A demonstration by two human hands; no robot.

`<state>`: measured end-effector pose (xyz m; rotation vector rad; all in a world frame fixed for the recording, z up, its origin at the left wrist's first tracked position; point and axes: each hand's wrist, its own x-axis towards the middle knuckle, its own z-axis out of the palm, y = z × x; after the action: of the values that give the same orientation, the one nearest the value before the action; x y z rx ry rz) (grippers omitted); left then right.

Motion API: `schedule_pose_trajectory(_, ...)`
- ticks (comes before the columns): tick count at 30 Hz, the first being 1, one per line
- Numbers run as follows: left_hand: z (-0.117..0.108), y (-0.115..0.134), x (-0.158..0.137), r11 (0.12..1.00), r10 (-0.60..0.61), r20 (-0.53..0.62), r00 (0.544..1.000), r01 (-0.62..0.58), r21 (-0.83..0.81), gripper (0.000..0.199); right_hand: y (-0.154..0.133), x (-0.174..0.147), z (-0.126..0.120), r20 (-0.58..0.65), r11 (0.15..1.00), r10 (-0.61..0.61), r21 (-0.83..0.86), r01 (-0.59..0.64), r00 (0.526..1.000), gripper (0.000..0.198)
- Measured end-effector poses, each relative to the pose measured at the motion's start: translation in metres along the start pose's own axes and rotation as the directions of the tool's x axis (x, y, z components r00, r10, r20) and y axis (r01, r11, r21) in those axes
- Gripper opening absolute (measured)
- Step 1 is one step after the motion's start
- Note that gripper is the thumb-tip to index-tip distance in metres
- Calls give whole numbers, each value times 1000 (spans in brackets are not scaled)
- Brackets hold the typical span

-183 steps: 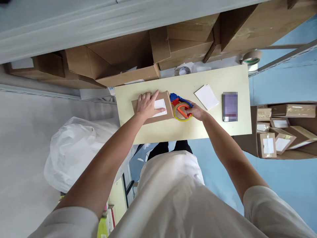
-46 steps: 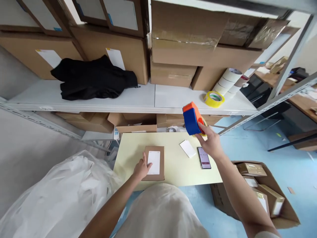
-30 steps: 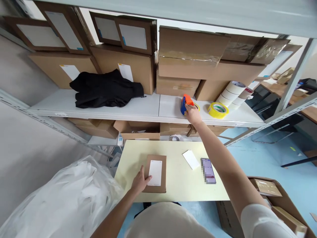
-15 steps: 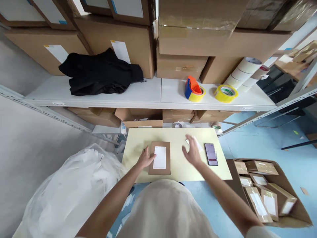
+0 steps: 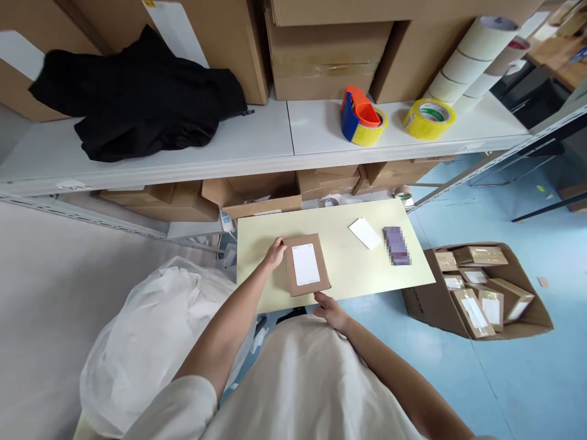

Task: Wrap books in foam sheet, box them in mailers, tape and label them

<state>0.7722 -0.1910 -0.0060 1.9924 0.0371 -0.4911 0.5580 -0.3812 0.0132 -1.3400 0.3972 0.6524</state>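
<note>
A small brown cardboard box (image 5: 322, 260) with a white label (image 5: 306, 264) on its top face sits on the pale yellow table (image 5: 367, 275), turned slightly. My left hand (image 5: 276, 253) grips the box at its far left corner, fingers closed around the edge. By the front right corner is my right hand (image 5: 331, 310), its fingers loosely extended and apart at the box's front edge; whether they touch it I cannot tell. To the right of the box lie a small stack of white labels (image 5: 365, 233) and a phone (image 5: 397, 245) with its screen lit.
A large open carton (image 5: 431, 305) holding several labelled boxes stands on the floor at right. A white plastic bag (image 5: 156, 318) bulges at left. On the shelf (image 5: 270, 140) are a black garment (image 5: 151, 98), a tape dispenser (image 5: 362, 116), a tape roll (image 5: 430, 119) and label rolls (image 5: 472, 58).
My right hand has moved from beside the white labels down to the box's front edge. My left hand has shifted to the far left corner, and the box has turned a little. The view has tilted.
</note>
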Motion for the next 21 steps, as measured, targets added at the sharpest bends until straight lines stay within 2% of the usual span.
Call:
schedule_pose_trajectory(4, -14, -11, -23, 1000, -16, 36, 999, 16, -10, 44, 12, -1, -5, -144, 998, -11, -70, 1, 990, 103)
schedule_pose_trajectory(8, -15, -21, -53, 1000, -12, 130, 991, 14, -15, 44, 5, 13, -27, -245, 985, -155, -115, 130, 957, 109)
schedule_pose_trajectory(13, 4, -24, -74, 999, -1, 151, 989, 9, -52, 42, -21, 33, -61, -300, 959, -246, -213, 187, 922, 98)
schedule_pose_trajectory(17, 16, -19, -83, 996, 12, 97, 995, -4, -90, 36, -43, 36, -83, -218, 932, -308, -262, 249, 926, 89)
schedule_pose_trajectory(21, 21, -2, -93, 994, 46, -24, 999, -48, -100, 35, -72, 31, -103, -145, 903, -340, -327, 279, 929, 65)
